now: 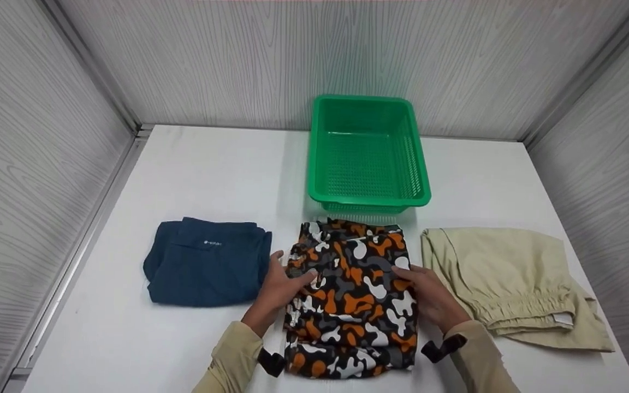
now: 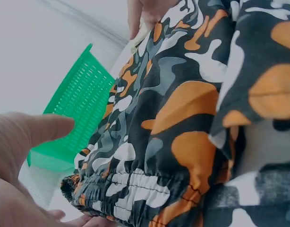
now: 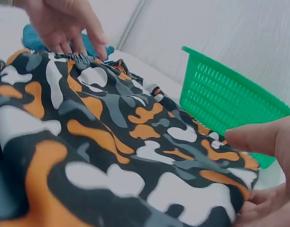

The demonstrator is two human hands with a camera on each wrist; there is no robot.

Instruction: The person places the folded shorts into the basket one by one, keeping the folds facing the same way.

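Navy garment (image 1: 205, 278) at left: we see white lettering (image 1: 212, 243), too small to read. Folded orange-black-white-grey camo garment (image 1: 355, 305): left hand (image 1: 280, 286) spread at left edge, right hand (image 1: 432, 292) pinching right edge.

Our middle garment (image 1: 352, 311) lies between the left garment (image 1: 205, 273) and right garment (image 1: 511, 267). Behind it stands the basket (image 1: 369, 201).

Right hand (image 1: 435, 297) first: its lower fingers were hidden by the patterned garment (image 1: 352, 305)! Over on the navy garment (image 1: 208, 278), the white mark (image 1: 213, 243), too small, could not be read. Both sleeves (image 1: 235, 352) were cut by the bottom edge; in the left wrist view, the left hand (image 2: 10, 151) was cropped.
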